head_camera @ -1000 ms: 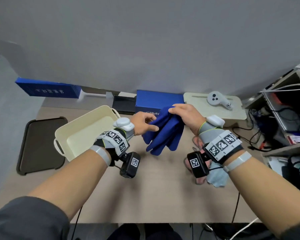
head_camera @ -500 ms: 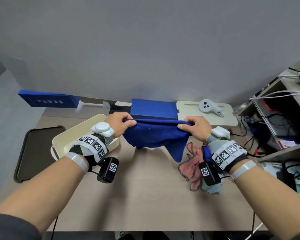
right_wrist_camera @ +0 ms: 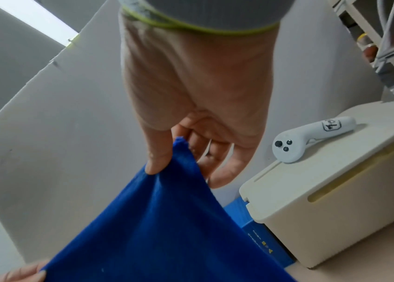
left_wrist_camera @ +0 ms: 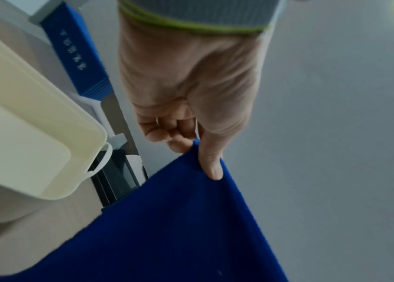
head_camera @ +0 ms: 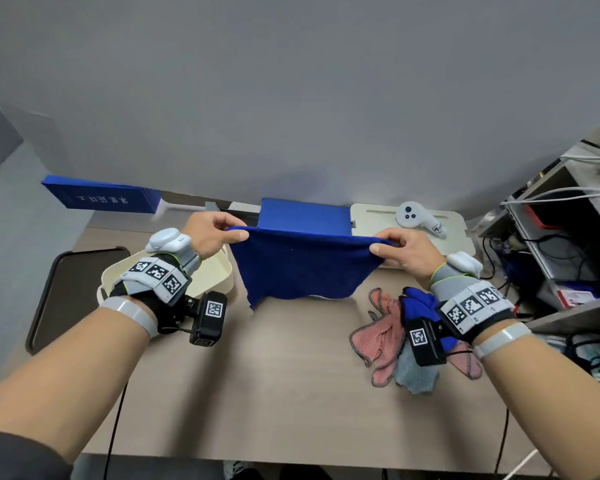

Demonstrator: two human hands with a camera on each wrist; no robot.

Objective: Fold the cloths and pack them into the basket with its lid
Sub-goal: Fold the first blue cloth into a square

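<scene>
A blue cloth [head_camera: 298, 268] hangs spread in the air above the table, stretched between my hands. My left hand [head_camera: 219, 233] pinches its upper left corner between thumb and curled fingers [left_wrist_camera: 191, 145]. My right hand [head_camera: 392, 249] pinches the upper right corner the same way [right_wrist_camera: 167, 162]. The cream basket [head_camera: 219, 271] stands open on the table under my left wrist, and nothing shows inside it in the left wrist view [left_wrist_camera: 22, 152]. A pink cloth [head_camera: 378, 337], a grey cloth [head_camera: 414, 375] and another blue cloth [head_camera: 418, 303] lie bunched under my right wrist.
A dark tray [head_camera: 56, 292] lies at the table's left edge. At the back stand a blue box [head_camera: 305, 216], a closed cream box [head_camera: 458, 233] with a white controller [head_camera: 416, 216] on top, and a long blue box [head_camera: 101, 199]. Shelving with cables fills the right side.
One second ago the blue cloth hung bunched from my right hand. My left hand took a corner, and both hands moved apart and pulled the top edge straight and wide.
</scene>
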